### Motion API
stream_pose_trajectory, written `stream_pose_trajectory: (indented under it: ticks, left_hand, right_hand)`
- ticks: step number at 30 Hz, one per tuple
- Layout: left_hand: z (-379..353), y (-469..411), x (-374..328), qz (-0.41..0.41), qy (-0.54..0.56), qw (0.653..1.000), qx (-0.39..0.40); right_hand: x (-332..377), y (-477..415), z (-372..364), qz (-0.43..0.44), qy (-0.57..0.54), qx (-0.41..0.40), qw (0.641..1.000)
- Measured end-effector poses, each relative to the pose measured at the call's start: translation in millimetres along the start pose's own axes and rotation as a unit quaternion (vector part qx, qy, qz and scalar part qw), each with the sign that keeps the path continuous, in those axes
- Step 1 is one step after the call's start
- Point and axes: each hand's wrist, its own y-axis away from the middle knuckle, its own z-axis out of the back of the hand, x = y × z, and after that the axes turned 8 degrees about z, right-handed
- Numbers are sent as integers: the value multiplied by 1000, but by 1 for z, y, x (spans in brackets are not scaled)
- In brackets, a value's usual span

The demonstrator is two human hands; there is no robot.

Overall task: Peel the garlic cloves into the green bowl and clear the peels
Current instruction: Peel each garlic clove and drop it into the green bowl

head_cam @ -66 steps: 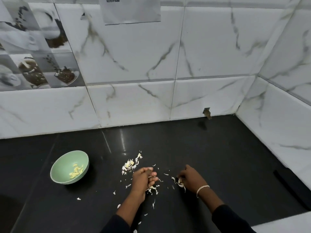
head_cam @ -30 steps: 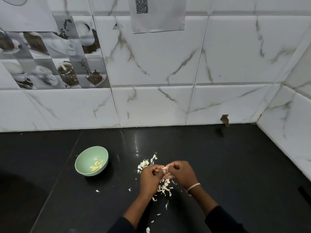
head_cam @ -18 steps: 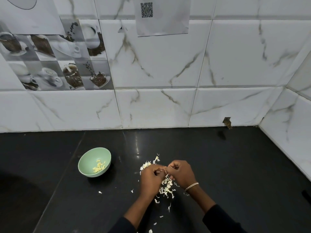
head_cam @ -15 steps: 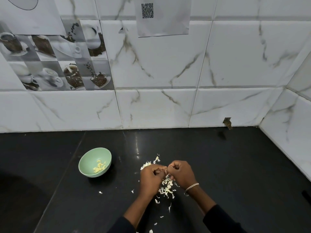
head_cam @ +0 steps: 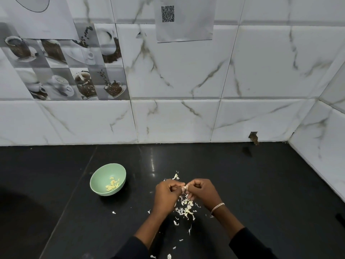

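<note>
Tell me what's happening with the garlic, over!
Left hand and right hand both pinching one garlic clove. Green bowl holds peeled cloves. Peels litter the counter; nothing in the way.

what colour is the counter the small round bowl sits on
The polished countertop is plain black, best seen in the head view.

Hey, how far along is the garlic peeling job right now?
Done: several peeled cloves lie in the green bowl. In hand: the left hand and right hand pinch one garlic clove between them. Left: the peels lie scattered on the black counter, not yet cleared. I can't tell whether unpeeled cloves remain.
</note>
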Motion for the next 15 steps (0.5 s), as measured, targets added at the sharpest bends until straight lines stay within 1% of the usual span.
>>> stream_pose_trajectory:
  ticks: [2,5,12,15]
  left_hand:
    - [1,-2,3,-16,-48,999,-6]
    - [0,-1,5,-22,-74,997,-11]
    - [1,0,4,-22,-74,997,-15]
    - [2,0,2,-16,-62,998,-3]
  right_hand:
    - [0,0,2,3,24,16,1000]
    - [3,-1,3,20,62,23,998]
    - [10,-2,5,32,167,64,983]
    - [10,-3,2,48,191,43,979]
